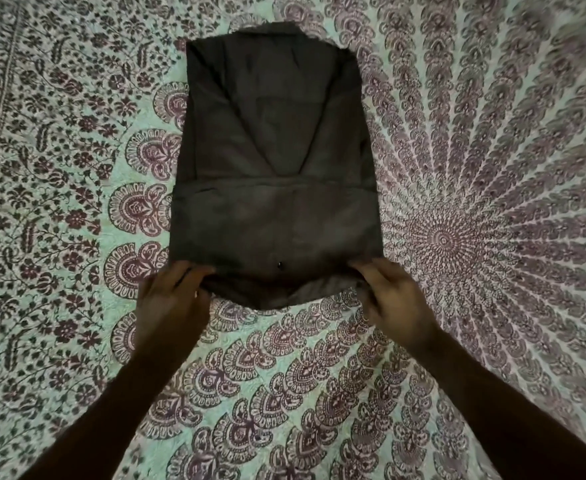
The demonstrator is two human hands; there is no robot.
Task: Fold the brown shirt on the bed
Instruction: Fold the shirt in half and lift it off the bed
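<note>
**Both hands hold the near end of the shirt**

The brown shirt [274, 168] lies on the bed, in the middle of the view, a little left of the round centre of the pattern on the sheet [77, 168]. Its sides are folded in, so it makes a long, narrow shape that runs from near to far. Two slanted edges meet in a V shape in the middle of it. Below the V a straight edge crosses the shirt from left to right. One small dark button [280, 265] shows near the near end.

The hands are well apart, one at each near corner. The left hand [172, 299] grips the near left corner, with its fingers curled over the cloth. The right hand [393, 296] grips the near right corner in the same way. Between the hands a fold of cloth hangs toward the near side. I cannot tell if this end is lifted off the sheet. Both forearms come in from the near edge of the view.
</note>
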